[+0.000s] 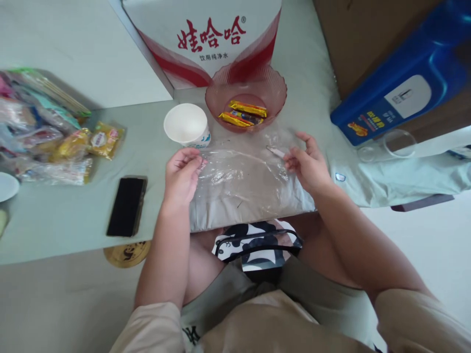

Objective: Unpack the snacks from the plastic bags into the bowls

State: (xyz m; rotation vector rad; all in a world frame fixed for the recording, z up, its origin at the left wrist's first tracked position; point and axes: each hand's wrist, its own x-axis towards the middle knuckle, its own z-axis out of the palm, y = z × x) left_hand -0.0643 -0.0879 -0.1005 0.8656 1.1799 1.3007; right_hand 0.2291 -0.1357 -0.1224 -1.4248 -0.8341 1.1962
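Observation:
A clear plastic zip bag (245, 184) lies flat on the table edge in front of me. My left hand (181, 174) pinches the bag's upper left corner. My right hand (307, 162) pinches its upper right corner by the zip strip. Just behind the bag stands a pink glass bowl (221, 95) holding several yellow wrapped snack bars (243, 113). A white paper cup (187, 125) stands to the left of the bowl, close to my left hand.
A black phone (127, 206) lies at the left. A heap of snack packets (47, 132) fills the far left. A red-and-white water carton (206, 34) stands behind the bowl, a blue box (405, 78) at the right. A black-and-white pouch (257, 245) rests on my lap.

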